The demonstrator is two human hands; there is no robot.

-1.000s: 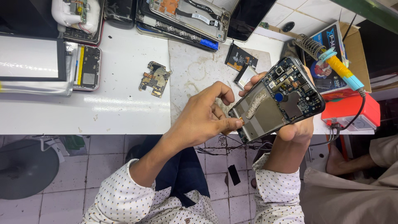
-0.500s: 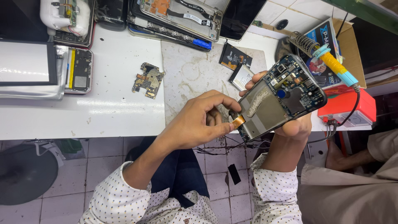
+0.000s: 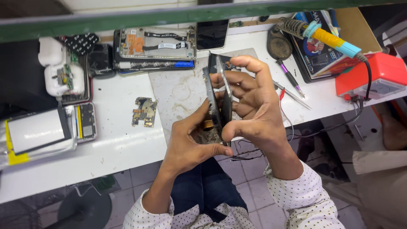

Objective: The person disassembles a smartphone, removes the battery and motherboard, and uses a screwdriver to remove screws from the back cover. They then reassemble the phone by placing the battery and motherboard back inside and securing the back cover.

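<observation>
I hold an opened phone (image 3: 219, 99) edge-on above the grey work mat (image 3: 178, 91), its back cover partly split from the body. My right hand (image 3: 256, 106) wraps the phone from the right, fingers curled over its top edge. My left hand (image 3: 190, 146) grips the lower end from below, thumb along the bottom, near an orange flex strip. A loose circuit board (image 3: 144, 111) lies on the white bench to the left of the mat.
A soldering iron (image 3: 328, 37) with a yellow and blue handle rests at the back right by a red box (image 3: 373, 76). Another opened phone (image 3: 157, 44) and a dark screen (image 3: 212, 34) lie at the back. A bagged phone (image 3: 38, 131) sits far left.
The phone has been turned from lying face-on with its insides showing to standing edge-on. My right hand has come round over its top, and the view has shifted towards the bench.
</observation>
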